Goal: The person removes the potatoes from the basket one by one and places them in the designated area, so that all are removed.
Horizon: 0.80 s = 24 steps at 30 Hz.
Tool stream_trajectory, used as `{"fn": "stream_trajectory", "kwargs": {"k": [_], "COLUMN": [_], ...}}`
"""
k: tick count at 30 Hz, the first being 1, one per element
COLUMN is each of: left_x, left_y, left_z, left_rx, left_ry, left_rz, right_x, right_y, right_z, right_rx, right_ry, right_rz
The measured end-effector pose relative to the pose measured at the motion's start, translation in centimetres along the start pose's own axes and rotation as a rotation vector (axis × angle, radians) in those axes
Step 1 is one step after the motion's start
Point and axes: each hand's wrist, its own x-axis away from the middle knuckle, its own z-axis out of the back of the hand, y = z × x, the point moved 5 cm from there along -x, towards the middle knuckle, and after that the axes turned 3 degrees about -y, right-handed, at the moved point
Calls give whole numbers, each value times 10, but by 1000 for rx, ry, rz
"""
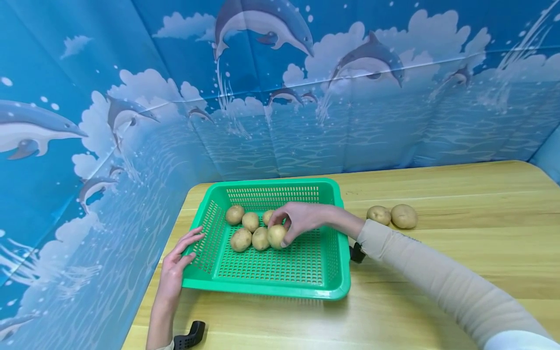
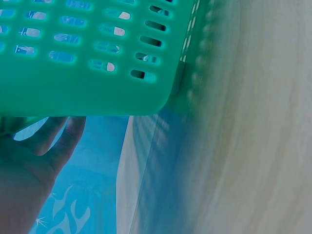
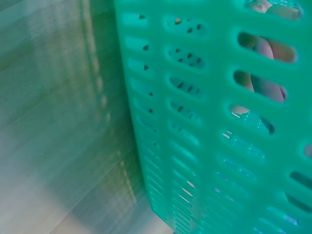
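Note:
A green plastic basket (image 1: 280, 288) with slotted walls stands on the wooden table, holding several potatoes (image 1: 241, 240). Inside it, my right hand (image 1: 302, 218) pinches a potato (image 1: 275, 237) between thumb and fingers, close beside the others. One more potato (image 1: 268, 217) is partly hidden behind that hand. At the basket's left rim, my left hand (image 1: 177, 265) rests with its fingers extended over the edge. From the left wrist, the fingers (image 2: 63, 141) show against the rim. The right wrist view looks through the basket's slotted wall (image 3: 219, 107), with parts of the hand seen through the gaps.
Two potatoes (image 1: 404, 216) lie side by side on the table (image 1: 463, 233) to the right of the basket. A blue dolphin-print curtain (image 1: 280, 141) rises along the back and left of the table. A black wrist mount (image 1: 190, 335) shows near my left forearm.

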Motion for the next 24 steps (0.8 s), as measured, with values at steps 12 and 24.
{"fn": "stream_trajectory", "kwargs": {"k": [12,24], "left_x": [0,1], "left_y": [1,5], "left_z": [0,-1], "left_rx": [-16,-1], "left_ry": [4,15], "left_rz": [10,-1], "right_x": [0,6], "right_y": [-6,-12], "right_z": [7,16], "right_rx": [-91,-138], "right_ry": [64,161], "right_rz": [74,117]}}
